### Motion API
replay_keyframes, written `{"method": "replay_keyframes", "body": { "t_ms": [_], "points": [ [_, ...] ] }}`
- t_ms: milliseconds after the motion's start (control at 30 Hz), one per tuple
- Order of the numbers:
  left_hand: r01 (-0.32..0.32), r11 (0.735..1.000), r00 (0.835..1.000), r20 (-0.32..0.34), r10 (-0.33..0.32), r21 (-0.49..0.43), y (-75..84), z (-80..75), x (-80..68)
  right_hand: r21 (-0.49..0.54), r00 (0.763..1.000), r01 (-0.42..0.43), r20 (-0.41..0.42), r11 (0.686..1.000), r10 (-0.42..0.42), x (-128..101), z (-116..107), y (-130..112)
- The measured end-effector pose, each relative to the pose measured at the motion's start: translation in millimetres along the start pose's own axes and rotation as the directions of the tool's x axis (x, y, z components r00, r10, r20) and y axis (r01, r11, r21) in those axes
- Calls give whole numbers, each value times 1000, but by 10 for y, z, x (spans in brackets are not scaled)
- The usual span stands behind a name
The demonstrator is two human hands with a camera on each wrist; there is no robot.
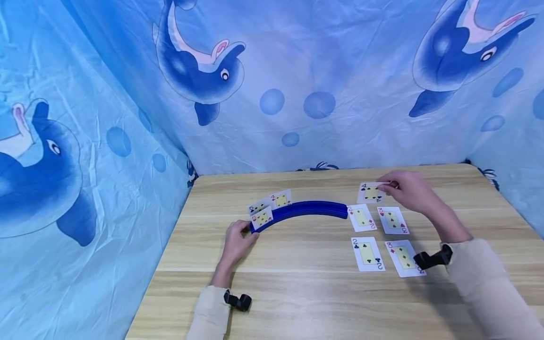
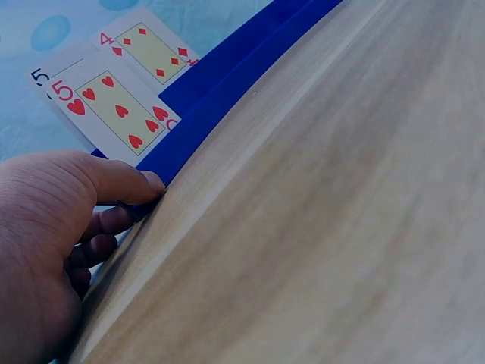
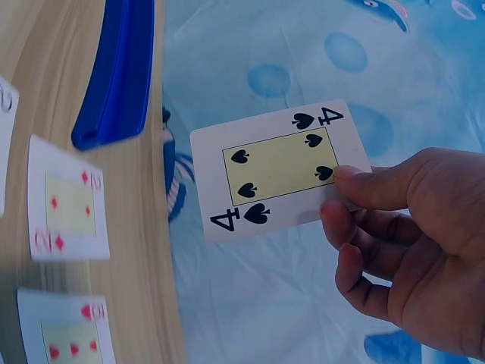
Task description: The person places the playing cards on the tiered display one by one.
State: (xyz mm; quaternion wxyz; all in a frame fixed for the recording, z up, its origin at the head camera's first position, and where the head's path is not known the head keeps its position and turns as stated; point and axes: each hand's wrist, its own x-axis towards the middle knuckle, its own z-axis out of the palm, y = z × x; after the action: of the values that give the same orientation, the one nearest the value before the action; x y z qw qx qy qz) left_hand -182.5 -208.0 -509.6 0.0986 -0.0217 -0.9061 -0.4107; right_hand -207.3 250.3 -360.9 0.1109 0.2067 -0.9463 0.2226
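A curved blue card holder [image 1: 310,208] lies on the table. My left hand [image 1: 238,241] grips its left end, thumb on the near side and fingers behind, as the left wrist view shows. Standing in that end are a five of hearts [image 2: 114,114], a black five [image 1: 257,207] partly covered by it, and a four of diamonds [image 2: 148,53]. My right hand [image 1: 410,191] pinches a four of spades [image 3: 276,167] by one short edge between thumb and fingers. The card is held raised past the holder's right end, its face showing.
Face up to the right of the holder lie a two of diamonds [image 1: 362,217], a three of hearts [image 1: 393,220], a two of clubs [image 1: 368,254] and a three of diamonds [image 1: 403,259]. A blue dolphin-print curtain [image 1: 289,71] hangs behind the wooden table [image 1: 297,293].
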Motion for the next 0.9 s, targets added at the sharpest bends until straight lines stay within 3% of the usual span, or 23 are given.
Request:
{"method": "replay_keyframes", "body": {
  "t_ms": [333,900],
  "points": [
    [0,1000,1000,2,0,-2,14,-10,10,78,998,59,27,995,-61,309,196,-272],
    [2,1000,1000,3,-2,-1,-13,6,-2,191,992,81,82,978,-99,703,583,-708]
  ]
}}
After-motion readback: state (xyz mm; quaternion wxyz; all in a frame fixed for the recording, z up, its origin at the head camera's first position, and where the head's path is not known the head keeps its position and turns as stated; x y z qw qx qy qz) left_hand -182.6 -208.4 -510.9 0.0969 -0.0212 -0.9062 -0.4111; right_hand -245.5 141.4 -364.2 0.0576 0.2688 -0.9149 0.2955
